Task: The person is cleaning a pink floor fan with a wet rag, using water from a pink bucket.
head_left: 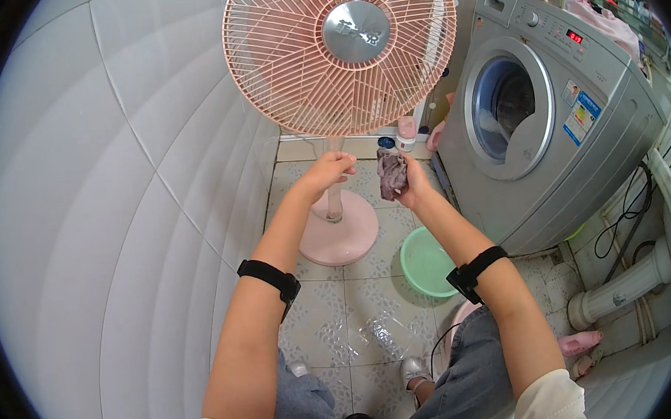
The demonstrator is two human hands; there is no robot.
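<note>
A pink standing fan (pixel 346 90) with a round wire guard, a silver centre disc and a pale pole stands in front of me on its round pink base (pixel 339 237). My left hand (pixel 331 170) is in front of the pole, below the guard, its fingers loosely bent and apart with nothing in them. Whether it touches the pole is hard to make out. A crumpled grey-purple cloth (pixel 393 175) is gripped in my right hand (pixel 414 181), to the right of the pole. Beneath my right forearm, a mint-green basin (pixel 426 261) sits on the floor.
On the right stands a silver front-loading washing machine (pixel 539 91). A white tiled wall (pixel 132 225) closes off the left. Behind the fan are small bottles (pixel 406 134). Wet patches show on the patterned floor tiles (pixel 377 332). Pink slippers (pixel 580 342) lie near a white pipe (pixel 625 289).
</note>
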